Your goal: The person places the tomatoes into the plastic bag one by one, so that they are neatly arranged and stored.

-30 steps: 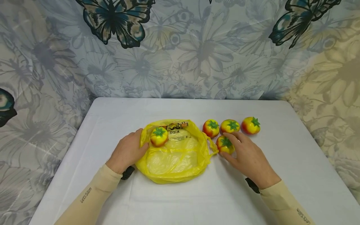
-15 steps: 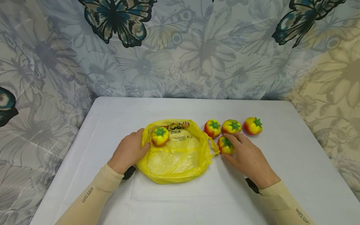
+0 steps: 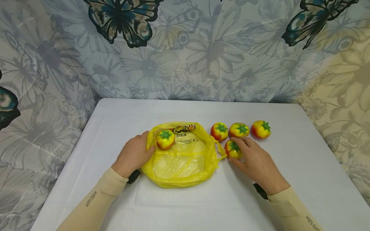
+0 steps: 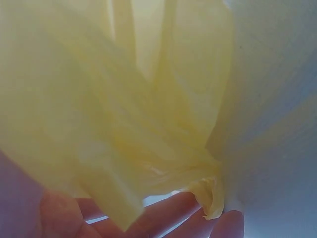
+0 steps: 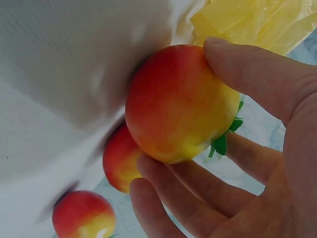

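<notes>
Gripping the bag [image 3: 177, 165] at its left rim, had the left hand [image 3: 135, 154] closed on yellow film, with the thumb over the edge and, in the left wrist view, the fingers partly covered by plastic. Held the front fruit [image 3: 232, 149] in the right hand [image 3: 254, 160], with the thumb against one side and the fingers curled round the other. Had that fruit just right of the bag, with its green leaves facing up and away from the shaded table [image 3: 173, 208]. Could not tell touching from near between it and the bag's handle [image 3: 222, 157].

Saw the bagged fruit [image 3: 165, 139] within the open mouth, at the far left, near the left thumb. Counted three more beyond the right hand, in a row on the white cloth: the left fruit [image 3: 219, 131] just beside the middle fruit [image 3: 239, 130], then the right fruit [image 3: 261, 129], tilted with its leaves toward the right. Noted dark print [image 3: 181, 134] on the bag's far wall, reading backwards. Wore beige sleeves [image 3: 105, 189] with lettering on both forearms. Faced a grey floral backdrop [image 3: 214, 64] beyond the table, with large teal and black butterflies [image 3: 124, 22] near the top.
</notes>
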`<state>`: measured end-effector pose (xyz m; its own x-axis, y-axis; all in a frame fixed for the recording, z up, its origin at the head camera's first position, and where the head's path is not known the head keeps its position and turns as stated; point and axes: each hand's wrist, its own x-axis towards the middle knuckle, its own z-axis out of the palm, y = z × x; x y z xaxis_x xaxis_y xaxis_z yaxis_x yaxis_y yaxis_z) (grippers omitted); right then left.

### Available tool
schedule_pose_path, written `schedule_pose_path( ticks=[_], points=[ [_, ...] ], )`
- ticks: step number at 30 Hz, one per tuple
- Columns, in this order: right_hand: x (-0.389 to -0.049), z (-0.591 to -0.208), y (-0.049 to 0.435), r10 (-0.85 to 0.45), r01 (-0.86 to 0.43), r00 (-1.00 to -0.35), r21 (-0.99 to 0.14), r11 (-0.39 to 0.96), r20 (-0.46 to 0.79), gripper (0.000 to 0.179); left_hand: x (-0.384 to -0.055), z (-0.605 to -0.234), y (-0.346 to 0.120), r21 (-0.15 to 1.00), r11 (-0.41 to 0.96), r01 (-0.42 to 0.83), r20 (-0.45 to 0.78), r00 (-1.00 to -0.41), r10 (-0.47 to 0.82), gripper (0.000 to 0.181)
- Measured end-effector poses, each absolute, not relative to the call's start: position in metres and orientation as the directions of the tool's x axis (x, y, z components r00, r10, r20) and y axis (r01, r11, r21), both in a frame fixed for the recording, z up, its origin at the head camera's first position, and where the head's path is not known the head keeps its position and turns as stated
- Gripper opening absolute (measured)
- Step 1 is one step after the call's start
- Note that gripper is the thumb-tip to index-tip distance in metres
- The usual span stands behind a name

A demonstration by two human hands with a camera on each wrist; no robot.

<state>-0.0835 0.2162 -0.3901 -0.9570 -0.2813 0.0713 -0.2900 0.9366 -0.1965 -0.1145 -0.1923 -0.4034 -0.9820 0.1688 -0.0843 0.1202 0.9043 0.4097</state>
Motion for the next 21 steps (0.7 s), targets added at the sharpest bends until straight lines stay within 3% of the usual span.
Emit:
schedule_pose_path(
  ticks=[21],
  points=[
    [-0.092, -0.356, 0.206, -0.337, -0.350, -0.936, -0.181, 0.919, 0.103, 0.074, -0.115, -0.404, -0.192, 0.401, 0.909, 0.116, -0.085, -0.983, 0.163, 0.065]
  ],
)
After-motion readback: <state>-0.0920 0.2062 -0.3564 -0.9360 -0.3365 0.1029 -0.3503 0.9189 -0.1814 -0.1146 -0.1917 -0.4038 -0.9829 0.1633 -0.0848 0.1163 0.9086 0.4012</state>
